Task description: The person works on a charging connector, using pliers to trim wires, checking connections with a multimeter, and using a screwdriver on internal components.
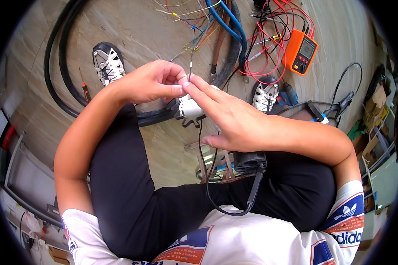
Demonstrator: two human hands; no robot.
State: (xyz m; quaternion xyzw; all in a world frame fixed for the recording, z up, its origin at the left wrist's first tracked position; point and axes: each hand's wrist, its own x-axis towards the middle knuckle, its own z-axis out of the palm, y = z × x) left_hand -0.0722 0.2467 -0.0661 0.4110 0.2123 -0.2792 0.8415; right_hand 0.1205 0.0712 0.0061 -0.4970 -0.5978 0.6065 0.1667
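Note:
Close in front of me, my left hand is closed, with thumb and fingertips pinching a thin dark wire. A white band shows on the wire just above the fingers. My right hand has its fingers stretched out, their tips meeting the left thumb at the wire. Its thumb stands apart, lower down. Below the fingertips is a white rounded device with a black, lobed rim, partly hidden by the right hand. The wire runs up toward a bundle of thin coloured wires.
Thick black cable curves along the left; blue cables lie ahead. An orange meter with red and black leads stands at the right. A screwdriver lies by my left shoe. A black cord loops over my lap.

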